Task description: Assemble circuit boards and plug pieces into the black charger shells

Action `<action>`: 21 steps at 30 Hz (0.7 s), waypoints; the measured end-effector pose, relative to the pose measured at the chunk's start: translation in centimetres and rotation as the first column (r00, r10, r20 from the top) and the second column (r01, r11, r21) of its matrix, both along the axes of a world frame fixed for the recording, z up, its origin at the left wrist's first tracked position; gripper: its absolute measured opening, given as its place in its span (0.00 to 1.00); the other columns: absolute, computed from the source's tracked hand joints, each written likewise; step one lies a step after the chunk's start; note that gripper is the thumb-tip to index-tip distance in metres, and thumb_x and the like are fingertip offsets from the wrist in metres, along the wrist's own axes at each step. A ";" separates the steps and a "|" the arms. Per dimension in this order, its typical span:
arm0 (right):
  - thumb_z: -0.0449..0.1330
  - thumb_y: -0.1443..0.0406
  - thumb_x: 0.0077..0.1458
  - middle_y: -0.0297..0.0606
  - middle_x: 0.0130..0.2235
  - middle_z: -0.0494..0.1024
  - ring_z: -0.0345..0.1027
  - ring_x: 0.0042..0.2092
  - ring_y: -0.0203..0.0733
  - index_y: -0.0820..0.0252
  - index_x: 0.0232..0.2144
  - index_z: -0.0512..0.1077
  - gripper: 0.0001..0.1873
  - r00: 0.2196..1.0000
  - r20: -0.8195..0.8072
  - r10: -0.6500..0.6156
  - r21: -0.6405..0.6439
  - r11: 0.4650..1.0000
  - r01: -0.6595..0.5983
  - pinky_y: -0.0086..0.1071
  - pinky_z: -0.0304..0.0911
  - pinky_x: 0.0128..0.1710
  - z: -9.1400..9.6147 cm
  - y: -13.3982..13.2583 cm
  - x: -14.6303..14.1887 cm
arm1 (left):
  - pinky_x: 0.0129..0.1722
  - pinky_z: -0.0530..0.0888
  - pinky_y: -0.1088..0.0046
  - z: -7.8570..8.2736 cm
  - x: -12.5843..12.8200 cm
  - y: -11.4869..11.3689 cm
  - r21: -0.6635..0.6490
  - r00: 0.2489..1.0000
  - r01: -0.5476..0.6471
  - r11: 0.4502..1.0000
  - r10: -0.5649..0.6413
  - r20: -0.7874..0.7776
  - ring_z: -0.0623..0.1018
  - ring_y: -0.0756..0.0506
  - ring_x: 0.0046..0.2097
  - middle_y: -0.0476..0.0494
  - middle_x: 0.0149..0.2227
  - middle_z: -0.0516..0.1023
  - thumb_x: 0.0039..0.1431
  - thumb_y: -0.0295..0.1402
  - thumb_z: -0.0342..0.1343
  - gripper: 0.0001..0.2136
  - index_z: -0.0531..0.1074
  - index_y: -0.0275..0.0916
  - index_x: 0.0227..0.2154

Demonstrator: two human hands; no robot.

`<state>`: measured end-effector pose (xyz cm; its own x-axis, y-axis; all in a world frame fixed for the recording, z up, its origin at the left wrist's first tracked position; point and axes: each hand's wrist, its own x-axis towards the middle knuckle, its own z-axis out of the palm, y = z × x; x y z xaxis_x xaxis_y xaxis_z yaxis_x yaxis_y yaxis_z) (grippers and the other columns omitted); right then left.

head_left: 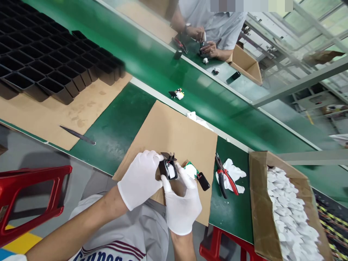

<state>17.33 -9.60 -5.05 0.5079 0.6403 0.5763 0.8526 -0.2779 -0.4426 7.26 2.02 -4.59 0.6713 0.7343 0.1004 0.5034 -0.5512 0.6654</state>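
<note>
Both my hands wear white gloves and meet over a brown cardboard sheet [168, 130]. My left hand [140, 179] and my right hand [181, 204] together pinch a small black plug housing [168, 167] with metal prongs on top and a white part inside. Just right of it on the cardboard lie a green circuit board piece [191, 168] and a black cover [203, 181].
Red-handled cutters [224, 175] lie on a white glove. A cardboard box [258, 203] of white parts stands at right. Black cell trays [46, 61] and tweezers [77, 135] sit at left. A green conveyor [163, 69] carries small parts; another person [209, 32] works across it.
</note>
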 end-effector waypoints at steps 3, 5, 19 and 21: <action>0.73 0.64 0.63 0.46 0.53 0.88 0.86 0.52 0.51 0.59 0.59 0.79 0.23 1.000 -0.001 0.015 -0.001 1.000 -0.015 0.43 0.81 0.56 0.2 0.0 0.0 | 0.40 0.75 0.55 0.2 0.3 0.0 0.009 1.000 -0.005 1.000 0.005 -0.008 0.80 0.33 0.40 0.36 0.38 0.81 0.62 0.28 0.59 0.04 0.75 0.39 0.39; 0.71 0.68 0.65 0.44 0.53 0.88 0.85 0.53 0.48 0.57 0.56 0.81 0.18 0.995 0.006 0.103 -0.005 0.995 -0.103 0.41 0.80 0.59 0.1 0.0 0.1 | 0.40 0.75 0.55 0.1 0.3 0.0 0.015 1.000 0.007 1.000 -0.007 -0.008 0.80 0.33 0.40 0.36 0.39 0.82 0.61 0.27 0.59 0.05 0.75 0.39 0.40; 0.65 0.62 0.71 0.39 0.52 0.87 0.85 0.49 0.45 0.46 0.66 0.75 0.24 0.974 0.182 0.135 -0.177 0.979 -0.103 0.31 0.81 0.42 3.5 0.3 0.3 | 0.46 0.79 0.56 0.8 -0.7 -0.2 0.032 0.977 0.050 0.998 -0.056 0.207 0.81 0.36 0.46 0.39 0.44 0.82 0.58 0.21 0.57 0.15 0.72 0.42 0.47; 0.60 0.61 0.74 0.41 0.50 0.87 0.85 0.47 0.45 0.48 0.65 0.77 0.20 0.976 0.104 0.191 -0.213 0.963 -0.166 0.32 0.81 0.39 2.5 0.5 0.4 | 0.41 0.77 0.57 -0.2 -0.3 0.0 0.002 0.990 0.050 0.999 -0.049 0.133 0.79 0.37 0.40 0.41 0.37 0.80 0.60 0.21 0.56 0.08 0.71 0.42 0.38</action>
